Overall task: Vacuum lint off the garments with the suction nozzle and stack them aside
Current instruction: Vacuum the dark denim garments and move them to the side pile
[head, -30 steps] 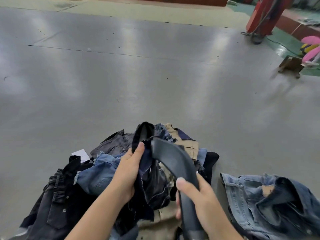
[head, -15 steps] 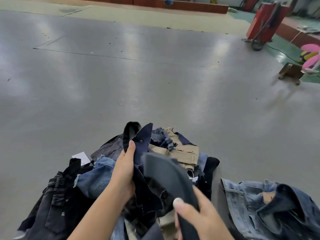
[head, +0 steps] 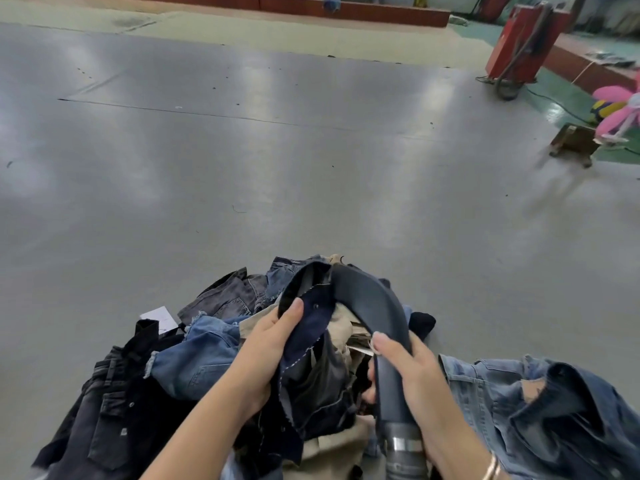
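A heap of denim and khaki garments (head: pixel 194 362) lies on the grey floor in front of me. My left hand (head: pixel 266 344) grips a dark navy garment (head: pixel 311 368), lifted above the heap. My right hand (head: pixel 412 379) holds the curved dark suction nozzle (head: pixel 374 306) by its tube. The nozzle's flat mouth presses against the upper edge of the navy garment. A light blue denim jacket (head: pixel 540 410) lies apart at the right.
Broad grey floor (head: pixel 277 168) stretches ahead. A red machine with a hose (head: pixel 519 46) stands far right. A small wooden stool (head: pixel 575 145) and a pink toy (head: pixel 616 109) sit near the right edge. A white paper tag (head: pixel 159 318) lies beside the heap.
The nozzle has swung up and forward along the navy garment to its upper edge. My left hand keeps its grip, and the camera has tilted slightly.
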{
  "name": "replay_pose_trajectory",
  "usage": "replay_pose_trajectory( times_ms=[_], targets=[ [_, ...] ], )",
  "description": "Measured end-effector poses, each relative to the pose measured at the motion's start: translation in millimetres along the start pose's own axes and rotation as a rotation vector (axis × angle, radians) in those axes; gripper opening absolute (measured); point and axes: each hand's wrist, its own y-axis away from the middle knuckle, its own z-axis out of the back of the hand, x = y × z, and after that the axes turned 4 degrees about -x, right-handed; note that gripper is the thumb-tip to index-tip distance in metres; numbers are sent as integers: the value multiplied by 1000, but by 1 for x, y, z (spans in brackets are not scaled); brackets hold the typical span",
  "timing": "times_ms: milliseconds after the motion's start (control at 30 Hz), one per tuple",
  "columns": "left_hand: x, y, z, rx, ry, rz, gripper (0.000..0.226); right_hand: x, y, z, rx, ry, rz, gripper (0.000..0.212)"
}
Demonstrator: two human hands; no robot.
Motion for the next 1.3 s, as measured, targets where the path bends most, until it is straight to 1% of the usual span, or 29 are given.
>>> replay_pose_trajectory(
  times_ms=[67, 100, 167, 233, 300, 367, 433, 500, 600, 667, 800, 867, 900, 967, 1033, 1100, 1200, 1233, 1300],
  targets=[
    [-1, 0, 3, -19, 15, -4, 32, 2, -9, 7, -91, -19, 6, 16],
    [-1, -1, 4, -55, 43, 0, 31, 3, -11, 11, -118, -34, 8, 16],
    [-4, -6, 7, -133, 101, 20, 28, 5, -10, 15, -110, -46, 10, 16],
    [-6, -10, 10, -192, 119, 43, 26, 2, 0, 14, -7, -42, 14, 20],
    [-6, -12, 11, -234, 133, 42, 26, -4, 14, 8, 163, -17, 19, 31],
    [-6, -14, 11, -265, 175, 51, 27, -12, 28, 1, 278, 104, 42, 41],
    [-7, -13, 11, -272, 180, 64, 27, -21, 36, -7, 299, 240, 75, 50],
    [-5, -13, 12, -273, 151, 57, 25, -27, 39, -13, 276, 284, 65, 53],
    [-2, -9, 11, -232, 114, 62, 27, -23, 36, -17, 216, 234, 16, 43],
    [-2, -8, 9, -186, 114, 79, 29, -16, 33, -17, 183, 121, -20, 38],
    [-2, -12, 9, -237, 71, 33, 22, -4, 16, -7, 44, 52, -16, 22],
    [-6, -13, 12, -245, 92, 45, 27, 3, 13, 0, 34, 20, 4, 16],
    [-8, -13, 14, -258, 118, 54, 33, 7, 14, 3, 59, 14, 17, 15],
    [-13, -14, 19, -298, 168, 48, 43, 11, 21, 9, 197, 37, 45, 19],
    [-15, -15, 21, -345, 167, -5, 43, 10, 29, 13, 350, 147, 73, 35],
    [-16, -14, 18, -390, 145, -73, 38, 5, 33, 13, 432, 281, 103, 48],
    [-13, -14, 16, -433, 84, -174, 31, 4, 35, 6, 482, 388, 84, 52],
    [-13, -13, 15, -422, 87, -196, 33, 5, 35, 5, 491, 377, 70, 52],
    [-12, -9, 10, -350, 95, -226, 40, 7, 32, 4, 479, 266, 23, 51]
  ],
)
